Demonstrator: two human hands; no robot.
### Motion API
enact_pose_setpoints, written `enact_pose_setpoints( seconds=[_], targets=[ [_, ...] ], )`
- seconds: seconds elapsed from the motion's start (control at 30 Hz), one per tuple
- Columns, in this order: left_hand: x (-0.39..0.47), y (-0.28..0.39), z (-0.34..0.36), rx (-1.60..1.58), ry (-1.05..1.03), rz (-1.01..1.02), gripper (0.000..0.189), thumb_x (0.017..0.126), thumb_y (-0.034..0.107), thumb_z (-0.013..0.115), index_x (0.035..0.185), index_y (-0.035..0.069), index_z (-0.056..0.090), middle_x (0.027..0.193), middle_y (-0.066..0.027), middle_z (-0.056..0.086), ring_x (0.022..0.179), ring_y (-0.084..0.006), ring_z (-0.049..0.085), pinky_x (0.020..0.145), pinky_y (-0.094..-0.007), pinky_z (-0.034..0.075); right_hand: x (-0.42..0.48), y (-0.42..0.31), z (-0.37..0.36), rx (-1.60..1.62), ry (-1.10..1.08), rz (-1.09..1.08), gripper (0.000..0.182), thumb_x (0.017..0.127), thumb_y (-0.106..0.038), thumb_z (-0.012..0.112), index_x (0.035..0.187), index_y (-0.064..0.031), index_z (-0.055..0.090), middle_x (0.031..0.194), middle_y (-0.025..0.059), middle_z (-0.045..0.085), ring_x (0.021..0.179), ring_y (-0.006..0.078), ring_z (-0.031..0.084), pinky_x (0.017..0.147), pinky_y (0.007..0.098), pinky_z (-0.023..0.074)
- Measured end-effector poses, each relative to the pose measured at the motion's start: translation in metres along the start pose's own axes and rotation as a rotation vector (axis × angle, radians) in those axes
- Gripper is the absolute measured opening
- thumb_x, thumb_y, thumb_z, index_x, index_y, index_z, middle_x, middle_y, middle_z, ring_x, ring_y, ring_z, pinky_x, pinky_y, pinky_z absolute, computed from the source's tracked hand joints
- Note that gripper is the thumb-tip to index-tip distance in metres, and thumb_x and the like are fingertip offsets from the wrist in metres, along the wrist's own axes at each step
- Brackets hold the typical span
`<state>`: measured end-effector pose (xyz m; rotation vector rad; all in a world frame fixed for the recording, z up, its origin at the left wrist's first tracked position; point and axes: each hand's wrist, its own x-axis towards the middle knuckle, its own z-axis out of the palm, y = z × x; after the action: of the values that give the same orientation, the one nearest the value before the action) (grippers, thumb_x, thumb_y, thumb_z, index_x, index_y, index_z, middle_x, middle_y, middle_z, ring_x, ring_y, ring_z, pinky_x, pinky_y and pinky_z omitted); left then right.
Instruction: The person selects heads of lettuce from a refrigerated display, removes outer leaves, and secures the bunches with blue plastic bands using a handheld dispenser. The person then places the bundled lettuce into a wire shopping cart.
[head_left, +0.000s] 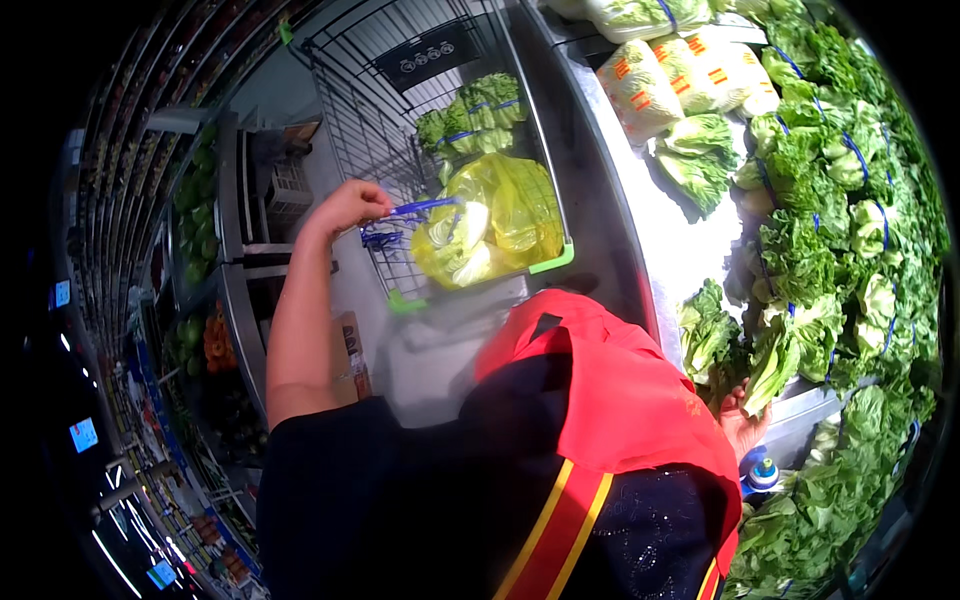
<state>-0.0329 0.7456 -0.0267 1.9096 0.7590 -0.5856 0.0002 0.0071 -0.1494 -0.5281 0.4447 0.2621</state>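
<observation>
My left hand (351, 205) pinches the end of a blue strap (421, 205), stretched out over the near end of a wire shopping cart (352, 127). More blue straps (381, 240) hang at the cart's left side, below that hand. In the cart a yellow plastic bag (517, 217) lies with pale leafy cabbage (469, 232) at its left, and bundles of green lettuce (476, 112) bound with blue bands lie behind it. At the lower right, my right hand (742, 421) holds the base of a loose leafy lettuce (776, 367) at the display's edge; its fingers are partly hidden.
A metal display counter (637, 187) on the right bears banded lettuces (802, 247) and wrapped napa cabbages (641, 86). A blue-capped bottle (763, 474) stands by my right hand. Left are produce shelves (234, 187) and a cardboard box (346, 352) on the floor.
</observation>
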Motion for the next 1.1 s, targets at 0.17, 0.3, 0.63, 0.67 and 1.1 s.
enact_pose_setpoints(
  seconds=[0.17, 0.3, 0.63, 0.67, 1.1],
  targets=[
    [0.021, -0.122, -0.024, -0.112, 0.197, -0.251, 0.016, 0.074, 0.002, 0.07, 0.076, 0.006, 0.055, 0.061, -0.0047, 0.058, 0.043, -0.0088, 0.044, 0.039, -0.0237, 0.029, 0.009, -0.001, 0.009, -0.049, 0.052, 0.003, 0.045, 0.087, -0.028, 0.059, 0.125, -0.0056, 0.05, 0.115, 0.0199, 0.058, 0.087, 0.0264, 0.054, 0.073, 0.0361, 0.0491],
    [0.049, -0.182, -0.005, -0.034, 0.658, -0.267, 0.034, 0.071, 0.0, 0.074, 0.083, 0.01, 0.044, 0.061, -0.0093, 0.058, 0.043, -0.0176, 0.052, 0.037, -0.0335, 0.039, 0.012, -0.003, 0.015, -0.083, 0.126, -0.039, 0.045, 0.087, -0.028, 0.06, 0.124, -0.0054, 0.051, 0.114, 0.0202, 0.059, 0.086, 0.0267, 0.055, 0.074, 0.0359, 0.0496],
    [0.039, -0.193, 0.021, -0.872, 0.848, -0.361, 0.011, 0.078, 0.009, 0.066, 0.086, 0.011, 0.06, 0.079, -0.0004, 0.059, 0.081, -0.0161, 0.062, 0.076, -0.0456, 0.046, -0.001, 0.002, 0.024, -0.079, 0.092, -0.076, 0.044, 0.087, -0.026, 0.059, 0.124, -0.0034, 0.05, 0.111, 0.0211, 0.058, 0.086, 0.0264, 0.054, 0.074, 0.0347, 0.0502],
    [0.036, -0.192, 0.018, -1.077, 0.878, -0.351, 0.008, 0.079, 0.011, 0.065, 0.085, 0.012, 0.059, 0.078, 0.0007, 0.058, 0.081, -0.0155, 0.062, 0.078, -0.0485, 0.045, -0.002, 0.002, 0.021, -0.071, 0.086, -0.074, 0.045, 0.087, -0.026, 0.059, 0.124, -0.0031, 0.05, 0.112, 0.021, 0.058, 0.086, 0.0263, 0.054, 0.073, 0.0345, 0.0501],
    [0.069, -0.302, -0.102, 0.479, 0.165, -0.743, 0.049, 0.075, 0.024, 0.072, 0.116, 0.006, 0.055, 0.101, -0.0199, 0.061, 0.086, -0.0333, 0.059, 0.071, -0.0497, 0.049, -0.016, 0.008, 0.011, 0.068, 0.302, -0.069, 0.049, 0.084, -0.021, 0.066, 0.126, -0.0027, 0.048, 0.12, 0.0192, 0.057, 0.108, 0.0394, 0.054, 0.089, 0.0459, 0.0485]
  ],
)
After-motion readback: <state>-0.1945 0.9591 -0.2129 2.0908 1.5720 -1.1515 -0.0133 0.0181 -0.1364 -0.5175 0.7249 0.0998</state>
